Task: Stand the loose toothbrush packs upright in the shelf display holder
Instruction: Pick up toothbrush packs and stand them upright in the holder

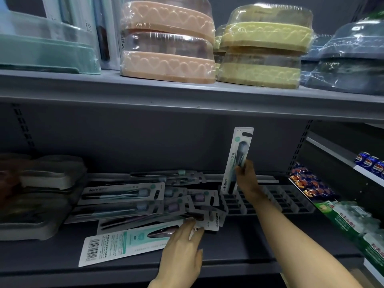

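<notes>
Your right hand [246, 175] pinches one toothbrush pack [236, 161] near its middle, fingers curled round it, its foot in a slot at the display holder [291, 202]'s left end. The card looks light, thin and bendy, so grip low by the stiffer blister. Your left hand [182, 252] rests with straight fingers on the loose pile [133, 204] lying flat on the shelf. The holder's other slots look empty.

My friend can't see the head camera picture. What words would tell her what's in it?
A person's right hand holds a white card toothbrush pack upright over a clear slotted display holder on a grey metal shelf. The left hand touches a pile of loose toothbrush packs lying flat.
</notes>
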Tool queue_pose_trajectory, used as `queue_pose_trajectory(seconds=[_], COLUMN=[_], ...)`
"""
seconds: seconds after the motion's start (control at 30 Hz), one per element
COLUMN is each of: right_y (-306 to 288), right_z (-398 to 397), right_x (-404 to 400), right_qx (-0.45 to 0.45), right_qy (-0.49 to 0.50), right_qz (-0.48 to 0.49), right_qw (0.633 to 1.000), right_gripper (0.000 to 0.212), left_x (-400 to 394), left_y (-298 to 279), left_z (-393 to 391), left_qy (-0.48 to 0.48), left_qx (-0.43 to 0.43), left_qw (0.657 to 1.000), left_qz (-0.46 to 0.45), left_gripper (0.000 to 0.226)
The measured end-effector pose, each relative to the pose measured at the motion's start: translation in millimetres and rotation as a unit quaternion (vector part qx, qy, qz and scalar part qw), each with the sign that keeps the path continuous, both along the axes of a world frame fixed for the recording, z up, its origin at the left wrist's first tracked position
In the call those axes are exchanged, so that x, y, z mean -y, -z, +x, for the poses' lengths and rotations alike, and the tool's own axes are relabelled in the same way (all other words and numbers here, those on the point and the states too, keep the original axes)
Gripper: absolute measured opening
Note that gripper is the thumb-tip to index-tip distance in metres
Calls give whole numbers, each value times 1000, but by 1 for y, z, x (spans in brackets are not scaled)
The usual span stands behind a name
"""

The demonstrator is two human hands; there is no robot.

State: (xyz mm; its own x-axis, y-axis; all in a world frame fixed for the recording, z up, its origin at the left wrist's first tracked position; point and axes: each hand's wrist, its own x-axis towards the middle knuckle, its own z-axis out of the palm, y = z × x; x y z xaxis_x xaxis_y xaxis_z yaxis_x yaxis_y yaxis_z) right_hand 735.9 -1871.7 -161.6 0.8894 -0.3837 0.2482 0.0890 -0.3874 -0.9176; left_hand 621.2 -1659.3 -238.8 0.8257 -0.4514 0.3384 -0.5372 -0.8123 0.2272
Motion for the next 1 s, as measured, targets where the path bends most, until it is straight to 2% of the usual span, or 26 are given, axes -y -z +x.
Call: queue_pose_trajectory(seconds=[0.17,0.27,0.57,0.7,0.77,0.93,1.0], right_y=[4,4,-1,2,5,19,17], right_z=[-2,-4,-19,-34,-43,-55,-59], right_x=[0,0,0,-2,-7,-30,-45], right_qx=[-21,-28,-80,-98,-105,-108,-99], right_qy=[11,29,41,56,63,76,80], right_qz=[0,-6,20,40,52,37,31], right_qw=[1000,999,996,993,991,991,991], right_gripper=[11,9,12,40,44,15,23], left_x=[-15,-19,50,73,78,79,72], left_y=[-14,-25,-80,-92,-92,-93,-97], left_z=[4,5,44,52,52,47,46], left_qy=[-55,-54,-35,-22,-22,-26,-28], left_qx=[-24,-63,-178,-194,-196,-203,-197], left_qw=[998,996,976,967,962,956,955], left_qz=[-9,-4,-123,-166,-187,-212,-218], left_gripper=[67,59,57,50,47,43,39])
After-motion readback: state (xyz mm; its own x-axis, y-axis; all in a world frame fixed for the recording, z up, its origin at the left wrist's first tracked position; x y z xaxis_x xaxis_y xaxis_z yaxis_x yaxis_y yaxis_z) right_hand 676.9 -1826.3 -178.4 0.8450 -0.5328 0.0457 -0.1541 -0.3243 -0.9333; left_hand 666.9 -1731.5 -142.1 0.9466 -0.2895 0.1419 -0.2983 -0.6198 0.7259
